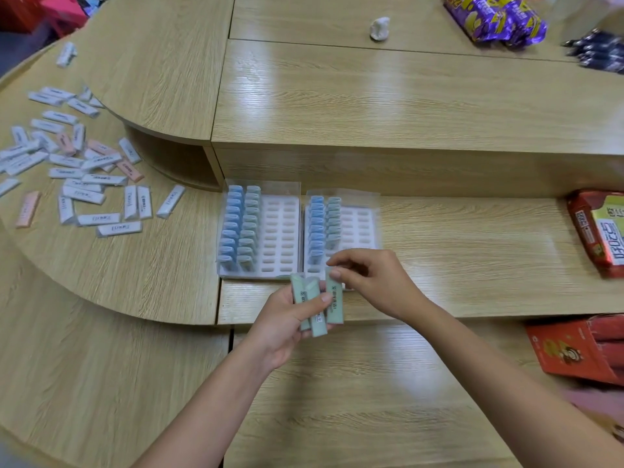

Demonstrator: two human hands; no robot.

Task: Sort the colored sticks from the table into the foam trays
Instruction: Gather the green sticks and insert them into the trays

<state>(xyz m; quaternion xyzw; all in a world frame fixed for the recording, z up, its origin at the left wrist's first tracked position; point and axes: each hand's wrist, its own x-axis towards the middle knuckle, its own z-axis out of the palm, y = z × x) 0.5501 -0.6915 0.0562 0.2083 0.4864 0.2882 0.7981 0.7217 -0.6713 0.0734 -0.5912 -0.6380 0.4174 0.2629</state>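
While the left hand [283,327] grips a small fan of green sticks [305,295] just near of the two foam trays, the right hand [378,282] pinches the far end of the right-most stick [335,300] in that fan between thumb and forefinger, so both hands are grasping and neither is released. The sticks stand roughly on end in the left palm, their long axes running near to far and tipped a little, labelled faces turned up. What the coming move turns on, as I judge it, is the short line from that pinched end to the right tray [366,228], which lies directly far of the right hand, its near edge partly hidden behind the fingers. The left tray [280,231] sits just beside it to the left, farther from the pinching fingers. In the right tray the green column [333,224] stands second from the left, next to a blue one, and its near slots seem to be the open ones, though the right hand hides them. The right hand is plainly the nearer to that column, so it should draw the stick out lengthwise, clear of the left thumb, and carry it forward. The loose sticks [77,163] not yet sorted lie scattered well apart at the far left of the table [371,383].
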